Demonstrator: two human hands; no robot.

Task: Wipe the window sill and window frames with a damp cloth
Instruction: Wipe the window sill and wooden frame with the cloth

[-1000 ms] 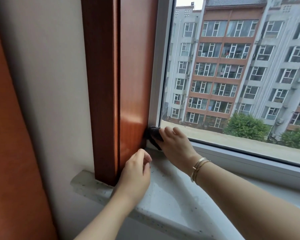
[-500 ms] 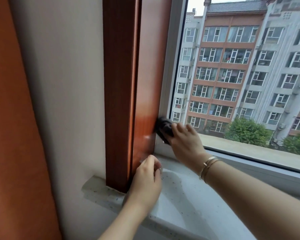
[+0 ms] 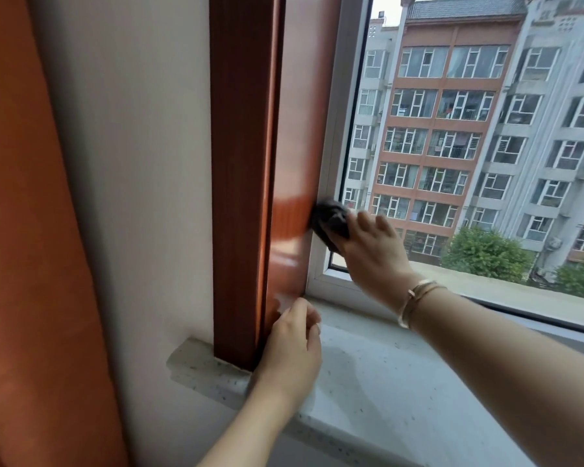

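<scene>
My right hand holds a dark cloth and presses it against the white window frame, beside the reddish wooden side panel. A gold bracelet circles that wrist. My left hand, fingers loosely curled and holding nothing, rests on the speckled stone window sill at the foot of the wooden panel. The frame's lower left corner shows below the cloth.
An orange curtain hangs at the far left, with pale wall between it and the dark wooden trim. Through the glass stand apartment blocks and green shrubs.
My right hand has slid the cloth upward along the vertical window frame, away from the bottom corner. My left hand has stayed at the base of the wooden panel.
</scene>
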